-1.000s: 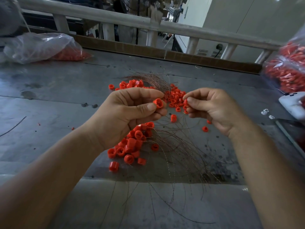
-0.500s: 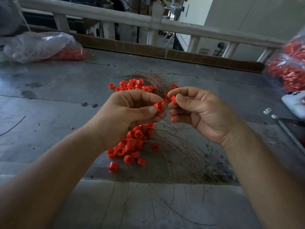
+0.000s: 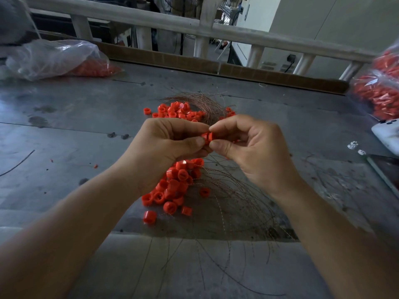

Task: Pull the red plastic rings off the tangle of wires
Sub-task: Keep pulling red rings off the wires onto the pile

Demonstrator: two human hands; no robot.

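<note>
Red ring (image 3: 208, 136) is pinched between left hand (image 3: 172, 145) and right hand (image 3: 254, 152), apparently by thumbs and forefingers.

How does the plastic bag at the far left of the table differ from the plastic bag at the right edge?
The left bag is slack, with red pieces only at its right end; the right bag bulges with red pieces. The left bag shows almost whole; the right bag is cut by the frame edge. Both are clear plastic.
</note>
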